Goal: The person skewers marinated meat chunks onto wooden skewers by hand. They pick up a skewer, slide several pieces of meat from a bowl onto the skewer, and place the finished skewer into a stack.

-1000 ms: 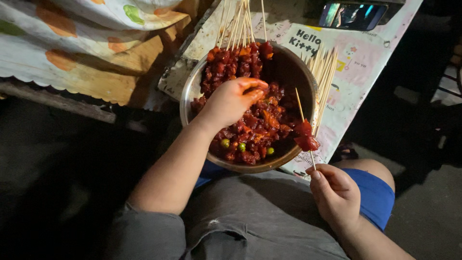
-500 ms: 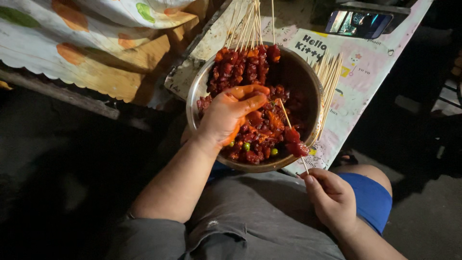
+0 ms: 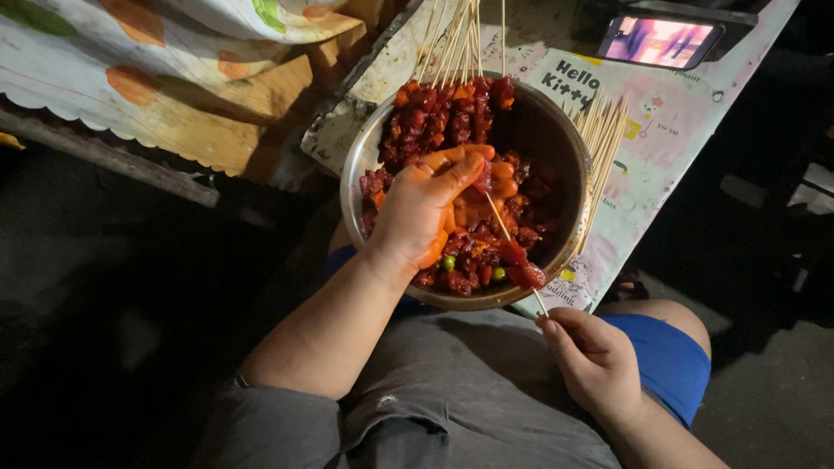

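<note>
Skewer [image 3: 512,247] loading is underway: your right hand [image 3: 599,360] pinches its end while your left hand [image 3: 426,208], seemingly gripping meat [image 3: 460,122], must press the next piece on.

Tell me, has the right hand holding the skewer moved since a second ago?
Cannot tell: the right hand sits just below the metal bowl's rim, as before.

We've got our left hand [image 3: 430,208], all sauce-stained, down in the metal bowl [image 3: 569,156] of red marinated meat [image 3: 443,122]. Our right hand [image 3: 595,360] at 5 o'clock pinches a bamboo skewer [image 3: 504,227] carrying a few chunks. A lit phone [image 3: 662,41] sits at 1 o'clock.
</note>
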